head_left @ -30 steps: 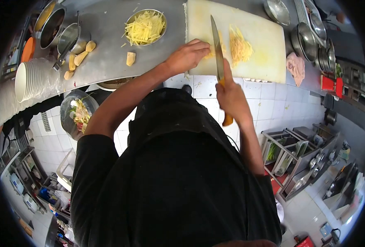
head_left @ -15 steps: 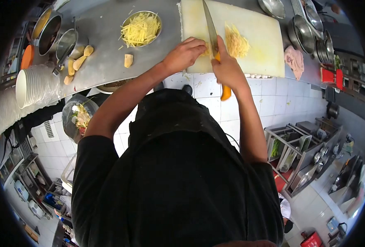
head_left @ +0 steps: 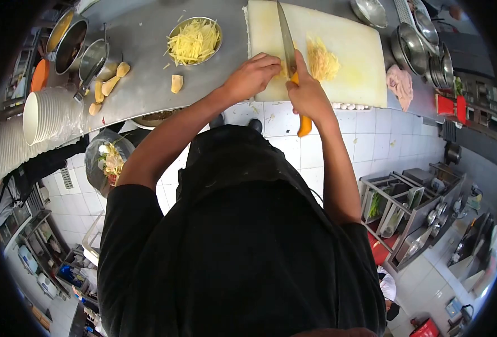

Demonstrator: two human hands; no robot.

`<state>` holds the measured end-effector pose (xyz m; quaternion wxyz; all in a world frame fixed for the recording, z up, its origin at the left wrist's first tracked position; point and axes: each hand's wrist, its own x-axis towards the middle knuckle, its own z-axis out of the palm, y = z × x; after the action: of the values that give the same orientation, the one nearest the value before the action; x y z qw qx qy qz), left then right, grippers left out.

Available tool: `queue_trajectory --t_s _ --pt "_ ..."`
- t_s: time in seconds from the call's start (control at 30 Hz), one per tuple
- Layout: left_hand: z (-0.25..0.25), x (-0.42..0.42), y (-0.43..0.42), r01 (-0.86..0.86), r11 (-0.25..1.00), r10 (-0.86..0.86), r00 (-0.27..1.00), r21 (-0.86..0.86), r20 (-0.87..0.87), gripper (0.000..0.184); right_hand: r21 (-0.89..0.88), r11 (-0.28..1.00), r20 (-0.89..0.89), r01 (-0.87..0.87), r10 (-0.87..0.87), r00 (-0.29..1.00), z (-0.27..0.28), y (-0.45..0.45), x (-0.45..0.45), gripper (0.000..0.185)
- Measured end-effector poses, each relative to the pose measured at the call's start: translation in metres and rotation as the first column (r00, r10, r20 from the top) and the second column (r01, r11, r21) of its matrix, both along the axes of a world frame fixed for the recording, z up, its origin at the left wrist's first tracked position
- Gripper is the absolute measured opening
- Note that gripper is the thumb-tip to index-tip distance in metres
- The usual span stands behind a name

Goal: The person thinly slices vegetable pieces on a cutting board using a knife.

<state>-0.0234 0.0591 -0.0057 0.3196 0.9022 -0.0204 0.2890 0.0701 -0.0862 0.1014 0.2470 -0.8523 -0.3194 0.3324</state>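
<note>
Slicing seems in hand, with the right hand (head_left: pixel 303 92) clamped round the knife (head_left: pixel 287 40) and the left hand (head_left: pixel 254 77) curled, its hold unclear, at the yellow piece (head_left: pixel 284 71) on the cutting board (head_left: pixel 360 78), so the next stroke likely calls for a steady hold.

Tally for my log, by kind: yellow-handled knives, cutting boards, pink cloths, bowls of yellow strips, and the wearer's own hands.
Yellow-handled knife: 1
Cutting board: 1
Pink cloth: 1
Bowl of yellow strips: 1
Left hand and right hand: 2
Total: 6
</note>
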Motion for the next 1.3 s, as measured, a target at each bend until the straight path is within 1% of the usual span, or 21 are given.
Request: queue_trajectory --t_s 0.07,0.17,0.2,0.3,0.33,0.37,0.43,0.47,0.67,0.77,0.87,0.97,1.07,1.17,1.27,1.3 --pt "-0.004 -0.001 -0.001 -0.008 1.0 0.009 1.0 -0.01 0.026 0.021 -0.014 0.999 0.047 -0.037 0.037 0.998 0.007 -0.014 -0.01 0.075" --pt "-0.005 -0.001 -0.001 -0.007 1.0 0.007 1.0 0.004 0.006 0.022 -0.013 0.995 0.154 -0.097 0.097 0.983 0.007 -0.031 -0.026 0.075" --pt "-0.005 0.0 0.0 -0.008 1.0 0.008 1.0 0.001 0.016 0.022 0.05 0.996 0.175 -0.069 0.06 0.983 -0.009 -0.03 -0.032 0.075" --pt "-0.004 0.0 -0.002 0.002 1.0 -0.002 1.0 0.0 0.031 0.022 0.059 0.993 0.312 -0.105 0.082 0.947 -0.036 -0.008 -0.013 0.076" --pt "-0.004 0.0 -0.001 0.004 1.0 -0.004 1.0 0.007 0.028 0.022 0.071 0.989 0.381 -0.13 0.094 0.92 -0.044 0.001 -0.003 0.076" --pt "-0.003 0.0 0.0 0.007 1.0 -0.007 1.0 0.015 0.026 0.022 0.064 0.992 0.31 -0.109 0.084 0.947 -0.048 0.005 0.007 0.076" --pt "-0.002 0.0 0.002 0.002 1.0 -0.002 1.0 0.016 0.003 0.021 0.046 0.996 0.167 -0.074 0.065 0.984 -0.033 0.017 0.017 0.076" --pt "-0.001 0.0 0.0 -0.003 1.0 0.003 1.0 0.012 -0.009 0.021 -0.009 0.999 0.085 -0.043 0.043 0.995 -0.024 0.014 0.017 0.077" --pt "0.001 -0.003 -0.006 -0.064 0.998 0.064 0.998 -0.013 -0.008 0.019 -0.117 0.993 -0.02 0.0 -0.002 1.0 0.01 -0.009 -0.003 0.077" --pt "-0.003 -0.001 -0.007 -0.066 0.997 0.066 0.998 -0.042 0.013 0.017 -0.146 0.989 -0.033 -0.009 0.005 0.999 0.018 -0.014 -0.009 0.078" --pt "-0.001 0.001 -0.008 -0.092 0.991 0.098 0.994 -0.097 0.057 0.016 -0.074 0.997 0.059 -0.039 0.044 0.997 -0.001 -0.021 -0.009 0.078" --pt "0.013 0.005 -0.004 -0.075 0.995 0.077 0.996 -0.061 0.036 0.014 -0.011 1.0 0.053 -0.026 0.027 0.998 -0.015 -0.021 -0.011 0.078" --pt "0.017 0.014 -0.001 -0.032 0.999 0.031 0.998 -0.005 -0.062 0.013 -0.035 0.998 0.119 -0.046 0.05 0.992 -0.009 -0.018 -0.017 0.078" --pt "0.009 0.018 -0.001 -0.009 1.0 0.008 0.994 -0.011 -0.107 0.015 0.063 0.993 0.257 -0.098 0.078 0.963 -0.03 -0.023 -0.013 0.077" --pt "0.006 0.02 0.001 0.017 0.999 -0.014 0.994 0.031 -0.108 0.016 0.091 0.99 0.336 -0.109 0.073 0.939 -0.053 -0.004 0.013 0.078" --pt "0.006 0.02 0.0 0.009 1.0 -0.008 0.994 0.013 -0.113 0.015 0.062 0.997 0.199 -0.054 0.04 0.979 -0.042 0.005 0.019 0.078"
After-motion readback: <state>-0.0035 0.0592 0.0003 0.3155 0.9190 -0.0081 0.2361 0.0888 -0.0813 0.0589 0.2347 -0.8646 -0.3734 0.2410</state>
